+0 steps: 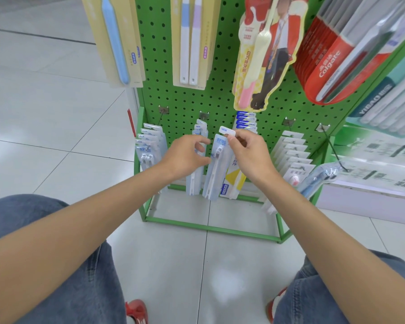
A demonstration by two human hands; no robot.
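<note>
A pale blue toothbrush pack (216, 167) with a white "NEW" tab hangs in front of the green pegboard rack (220, 99). My right hand (248, 155) pinches the pack's top tab between thumb and fingers. To the pack's left is my left hand (187, 155), its fingers loosely curled. They touch the hanging packs (200, 134) on the neighbouring hook. I cannot tell whether that hand grips one of them.
More toothbrush packs hang on low hooks at left (149, 146) and right (290, 150). Larger packs hang above, among them red Colgate ones (330, 57). A bare hook (334, 150) juts out at right. My knees and red shoes frame the white tiled floor.
</note>
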